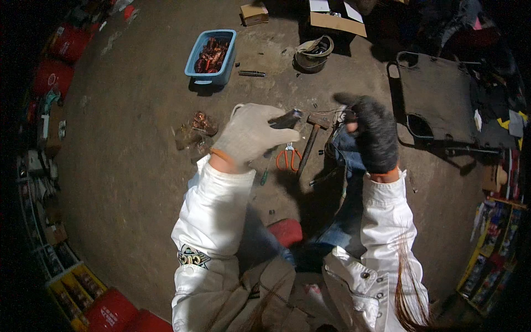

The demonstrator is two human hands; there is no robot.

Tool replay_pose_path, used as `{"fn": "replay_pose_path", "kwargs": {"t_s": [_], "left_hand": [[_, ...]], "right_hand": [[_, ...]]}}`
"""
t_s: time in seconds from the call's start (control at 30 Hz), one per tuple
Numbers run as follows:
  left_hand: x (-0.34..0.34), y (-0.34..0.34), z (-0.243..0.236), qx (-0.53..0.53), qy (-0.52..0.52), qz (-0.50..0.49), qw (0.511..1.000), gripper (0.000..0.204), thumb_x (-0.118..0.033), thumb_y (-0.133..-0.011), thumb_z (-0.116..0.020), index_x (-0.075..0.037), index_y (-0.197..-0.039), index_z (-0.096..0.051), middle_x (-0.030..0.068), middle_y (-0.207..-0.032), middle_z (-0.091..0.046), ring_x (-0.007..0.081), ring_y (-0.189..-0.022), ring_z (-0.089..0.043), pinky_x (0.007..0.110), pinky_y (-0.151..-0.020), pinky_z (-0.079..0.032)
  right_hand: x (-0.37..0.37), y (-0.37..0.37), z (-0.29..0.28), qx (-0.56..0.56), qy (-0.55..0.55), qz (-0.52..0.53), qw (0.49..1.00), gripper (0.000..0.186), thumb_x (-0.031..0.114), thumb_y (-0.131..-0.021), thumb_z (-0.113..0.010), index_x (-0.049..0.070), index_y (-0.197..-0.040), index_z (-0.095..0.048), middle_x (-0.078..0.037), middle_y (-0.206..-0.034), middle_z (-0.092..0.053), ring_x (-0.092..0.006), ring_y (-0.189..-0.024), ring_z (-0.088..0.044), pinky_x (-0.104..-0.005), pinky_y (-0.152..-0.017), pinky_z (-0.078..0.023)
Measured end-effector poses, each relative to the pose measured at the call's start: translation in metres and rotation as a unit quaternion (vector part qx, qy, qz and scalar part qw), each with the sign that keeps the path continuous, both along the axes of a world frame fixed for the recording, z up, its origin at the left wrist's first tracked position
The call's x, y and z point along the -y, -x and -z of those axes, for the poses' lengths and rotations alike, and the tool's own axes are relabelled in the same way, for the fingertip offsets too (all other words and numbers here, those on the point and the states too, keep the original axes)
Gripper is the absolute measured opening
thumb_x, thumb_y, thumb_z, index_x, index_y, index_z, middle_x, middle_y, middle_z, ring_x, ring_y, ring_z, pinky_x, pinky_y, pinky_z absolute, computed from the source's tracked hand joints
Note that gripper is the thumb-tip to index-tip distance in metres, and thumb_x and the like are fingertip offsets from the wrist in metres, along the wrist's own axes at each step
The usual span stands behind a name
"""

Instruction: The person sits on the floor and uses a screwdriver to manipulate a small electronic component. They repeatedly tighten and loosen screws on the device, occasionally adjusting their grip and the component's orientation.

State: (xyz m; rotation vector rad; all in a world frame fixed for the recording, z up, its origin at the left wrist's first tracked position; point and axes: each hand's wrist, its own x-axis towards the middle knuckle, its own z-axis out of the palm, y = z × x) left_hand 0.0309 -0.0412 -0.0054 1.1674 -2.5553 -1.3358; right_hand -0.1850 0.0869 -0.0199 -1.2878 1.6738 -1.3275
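Observation:
My left hand (257, 133), in a pale glove, hovers beside orange-handled cutters (288, 159), thumb and fingers apart; a dark patch between them is unclear. My right hand (368, 133), in a dark glove, is blurred and curled near some thin wire, its grip hidden. A hammer (310, 144) lies on the floor between my hands. A green-handled tool (264, 176) lies below my left hand, and copper clumps (203, 123) sit left of it.
Ahead are a blue tub (195, 65) of copper pieces, a bucket (310, 63) and cardboard boxes (337, 23). A black folding frame (434, 97) lies right. Red containers (69, 41) and shelving (492, 249) line the sides. A red object (285, 229) is between my legs.

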Motion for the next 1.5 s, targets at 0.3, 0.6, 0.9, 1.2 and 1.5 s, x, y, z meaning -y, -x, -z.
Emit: {"fn": "replay_pose_path", "kwargs": {"t_s": [0.3, 0.6, 0.9, 1.2, 1.5], "left_hand": [[0.015, -0.020, 0.008, 0.092, 0.181, -0.127, 0.971, 0.039, -0.038, -0.074, -0.070, -0.005, -0.094, -0.070, 0.0148, -0.090, -0.068, 0.0298, -0.085, -0.065, 0.039, -0.077, -0.049], [-0.020, -0.015, 0.022, 0.148, 0.187, 0.141, 0.961, 0.026, -0.033, -0.076, -0.069, -0.013, -0.092, -0.070, 0.0137, -0.084, -0.065, 0.0338, -0.082, -0.063, 0.042, -0.071, -0.050], [-0.007, -0.060, 0.031, 0.092, 0.139, 0.180, 0.970, 0.019, -0.024, -0.069, -0.075, -0.012, -0.081, -0.068, 0.0112, -0.076, -0.065, 0.0328, -0.072, -0.063, 0.041, -0.060, -0.049], [0.017, -0.072, 0.023, 0.294, 0.018, 0.155, 0.943, 0.036, -0.036, -0.068, -0.072, -0.004, -0.084, -0.066, 0.0198, -0.079, -0.062, 0.0379, -0.079, -0.061, 0.045, -0.067, -0.046], [0.018, -0.080, 0.014, 0.162, 0.030, 0.078, 0.983, 0.041, -0.038, -0.066, -0.072, -0.003, -0.087, -0.068, 0.0200, -0.085, -0.065, 0.0360, -0.082, -0.063, 0.043, -0.071, -0.047]], "right_hand": [[0.001, 0.008, 0.005, 0.046, 0.073, 0.102, 0.991, 0.020, 0.017, -0.093, -0.055, 0.004, -0.104, -0.067, -0.009, -0.086, -0.064, -0.0146, -0.082, -0.062, -0.0295, -0.083, -0.050], [0.009, -0.056, 0.037, -0.310, -0.120, -0.250, 0.909, 0.032, 0.025, -0.086, -0.058, 0.005, -0.111, -0.058, -0.018, -0.094, -0.065, -0.0370, -0.084, -0.063, -0.0435, -0.075, -0.051], [0.000, -0.047, 0.053, -0.284, -0.003, -0.338, 0.897, 0.022, 0.026, -0.088, -0.051, 0.012, -0.102, -0.060, -0.013, -0.089, -0.065, -0.0320, -0.072, -0.065, -0.0396, -0.059, -0.051], [0.004, -0.010, 0.033, -0.230, -0.069, -0.319, 0.917, 0.022, 0.006, -0.076, -0.060, 0.008, -0.097, -0.065, -0.013, -0.085, -0.066, -0.0312, -0.079, -0.065, -0.0377, -0.068, -0.051], [0.002, 0.048, 0.023, -0.314, -0.091, -0.220, 0.919, 0.026, 0.008, -0.080, -0.062, 0.005, -0.106, -0.065, -0.017, -0.095, -0.066, -0.0335, -0.086, -0.064, -0.0381, -0.077, -0.051]]}}
